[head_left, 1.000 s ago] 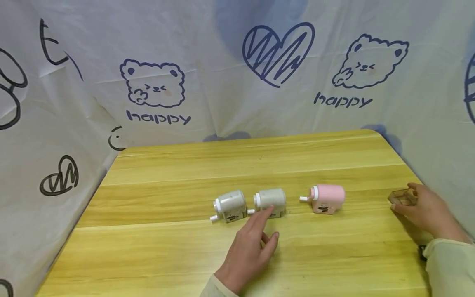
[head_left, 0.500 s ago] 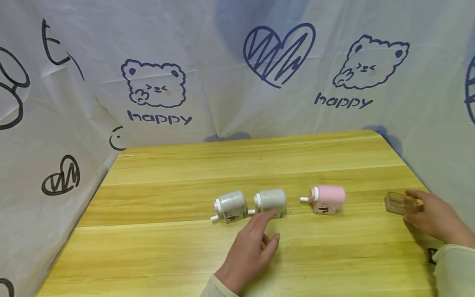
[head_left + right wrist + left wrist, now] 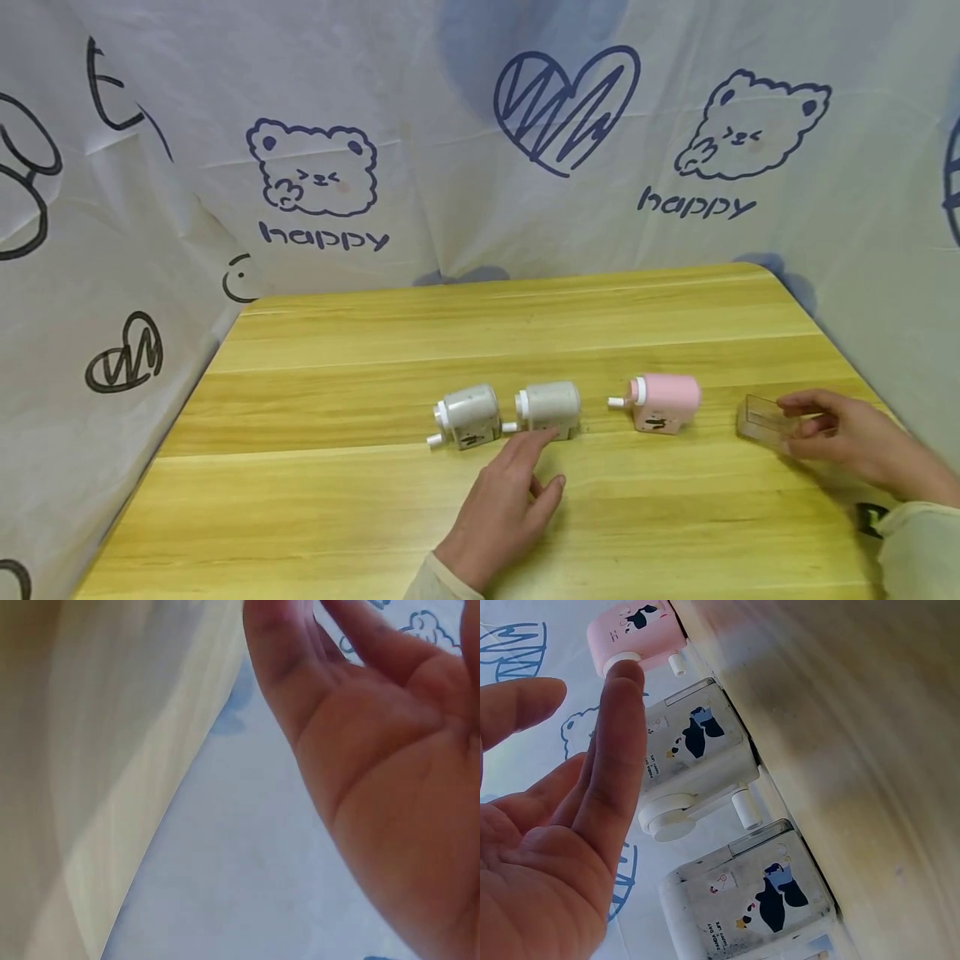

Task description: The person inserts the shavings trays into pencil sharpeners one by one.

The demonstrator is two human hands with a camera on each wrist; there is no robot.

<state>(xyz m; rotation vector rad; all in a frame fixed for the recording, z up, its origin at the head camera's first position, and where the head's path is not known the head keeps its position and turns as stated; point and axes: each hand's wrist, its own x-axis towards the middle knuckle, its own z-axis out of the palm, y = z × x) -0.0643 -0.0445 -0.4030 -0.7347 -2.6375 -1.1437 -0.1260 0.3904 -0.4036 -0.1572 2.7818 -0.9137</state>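
Note:
Three crank pencil sharpeners stand in a row: a left grey sharpener (image 3: 468, 415), a middle grey sharpener (image 3: 549, 400) and a pink sharpener (image 3: 670, 400). Each has a white crank pointing left; panda prints show on the grey ones in the left wrist view. My left hand (image 3: 498, 504) reaches to the front of the middle grey sharpener (image 3: 701, 739), fingers fairly straight; whether a fingertip touches it is unclear. My right hand (image 3: 847, 437) pinches a small see-through brownish box (image 3: 763, 419), like a shavings drawer, right of the pink sharpener. The right wrist view hides the box.
The wood-grain table (image 3: 337, 508) has a rounded far corner at right. White cloth (image 3: 442, 142) with drawn hearts and bears hangs behind and at both sides. A small black thing (image 3: 870, 518) lies by the right sleeve.
My right hand has moved left from the table's right edge with the clear box, which has turned and come nearer the pink sharpener. My left hand has barely moved.

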